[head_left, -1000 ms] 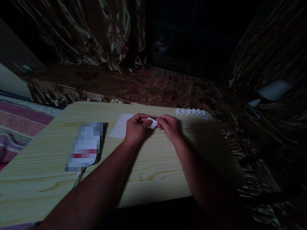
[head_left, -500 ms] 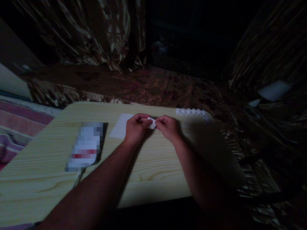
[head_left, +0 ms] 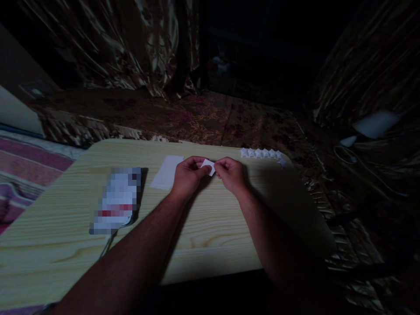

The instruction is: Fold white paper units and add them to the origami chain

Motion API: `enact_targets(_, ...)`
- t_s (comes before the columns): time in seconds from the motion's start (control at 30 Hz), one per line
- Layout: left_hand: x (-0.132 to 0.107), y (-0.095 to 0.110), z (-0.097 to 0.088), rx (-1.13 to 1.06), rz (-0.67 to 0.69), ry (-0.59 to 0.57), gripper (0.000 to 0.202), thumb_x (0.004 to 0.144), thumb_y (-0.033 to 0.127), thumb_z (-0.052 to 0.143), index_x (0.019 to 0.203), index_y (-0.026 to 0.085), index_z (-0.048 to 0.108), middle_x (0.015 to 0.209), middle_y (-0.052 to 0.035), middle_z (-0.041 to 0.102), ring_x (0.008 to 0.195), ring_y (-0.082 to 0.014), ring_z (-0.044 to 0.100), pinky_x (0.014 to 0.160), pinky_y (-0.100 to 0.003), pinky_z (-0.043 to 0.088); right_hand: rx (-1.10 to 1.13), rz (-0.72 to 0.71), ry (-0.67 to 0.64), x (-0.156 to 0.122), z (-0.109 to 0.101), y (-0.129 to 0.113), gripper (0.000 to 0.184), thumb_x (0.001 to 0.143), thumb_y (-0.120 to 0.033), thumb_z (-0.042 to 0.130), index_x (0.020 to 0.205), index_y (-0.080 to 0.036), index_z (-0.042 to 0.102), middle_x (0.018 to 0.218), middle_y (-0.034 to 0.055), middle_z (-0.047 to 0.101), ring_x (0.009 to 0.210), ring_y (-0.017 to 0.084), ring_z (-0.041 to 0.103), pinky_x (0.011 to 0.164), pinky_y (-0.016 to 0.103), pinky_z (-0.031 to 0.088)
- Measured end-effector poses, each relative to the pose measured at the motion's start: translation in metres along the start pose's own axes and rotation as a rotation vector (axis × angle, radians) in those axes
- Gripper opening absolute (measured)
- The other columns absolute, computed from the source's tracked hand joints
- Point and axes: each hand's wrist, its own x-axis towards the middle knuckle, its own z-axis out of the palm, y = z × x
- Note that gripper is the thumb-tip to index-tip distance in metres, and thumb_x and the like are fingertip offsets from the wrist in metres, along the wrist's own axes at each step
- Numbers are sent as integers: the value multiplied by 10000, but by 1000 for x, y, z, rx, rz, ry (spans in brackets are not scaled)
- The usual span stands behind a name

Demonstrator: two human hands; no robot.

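Between my hands, over the far middle of the table, is a small white piece of paper (head_left: 209, 166). My left hand (head_left: 187, 177) pinches it, the thumb lying across its face. My right hand (head_left: 230, 173) is closed with thumb and fingertips at the paper's right edge. White sheets of paper (head_left: 163, 173) lie flat on the table just left of my left hand, partly hidden by it. Several small folded white paper pieces (head_left: 261, 153) stand in a row at the table's far right edge, with one set slightly nearer at the row's right end.
The light wooden table (head_left: 210, 238) spans the view. A blurred-out device (head_left: 116, 197) with a cable lies at its left. Patterned curtains (head_left: 157, 48) hang behind. A white lamp-like object (head_left: 376, 124) with a cord is at the right, and a striped cloth (head_left: 29, 170) at the left.
The small paper has turned a little in my fingers and more of its face shows. Both hands have shifted very slightly to the right.
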Motion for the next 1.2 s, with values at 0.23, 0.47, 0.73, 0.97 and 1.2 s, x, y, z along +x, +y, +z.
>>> enact_targets(0.23, 1, -2, -2, 31, 5, 8, 358, 544, 317, 804, 823, 140, 666, 725, -38, 682, 587, -130, 600, 576, -248, 474, -31, 3, -8, -1, 1, 0, 167, 717, -340, 607, 729, -173, 599, 539, -36, 559, 496, 95, 499, 494, 209, 391)
enact_targets(0.47, 1, -3, -1, 8, -2, -5, 334, 553, 330, 797, 792, 140, 661, 693, -31, 668, 580, -130, 590, 568, -248, 462, -70, -27, -19, -1, 2, 1, 166, 735, -337, 594, 726, -172, 606, 531, -35, 544, 519, 101, 498, 519, 215, 398)
enact_targets(0.73, 3, -2, -2, -31, -28, 0, 284, 559, 308, 794, 735, 135, 653, 656, -24, 652, 557, -111, 562, 552, -234, 445, -58, -49, -49, -2, 2, 3, 162, 750, -325, 589, 737, -165, 610, 537, -32, 537, 527, 97, 489, 526, 213, 397)
enact_targets(0.97, 4, -3, -2, -63, -43, 26, 273, 538, 276, 803, 712, 134, 647, 650, -17, 651, 563, -115, 570, 570, -243, 451, -53, -69, -61, -3, 2, 3, 158, 760, -324, 584, 740, -168, 601, 553, -33, 536, 532, 95, 488, 526, 212, 395)
enact_targets(1.2, 4, -1, -2, -83, -17, 27, 232, 550, 254, 787, 681, 138, 636, 641, -15, 647, 577, -121, 569, 588, -252, 444, -63, -64, -90, -3, 2, -1, 172, 762, -341, 581, 744, -171, 597, 558, -30, 538, 549, 101, 498, 533, 217, 401)
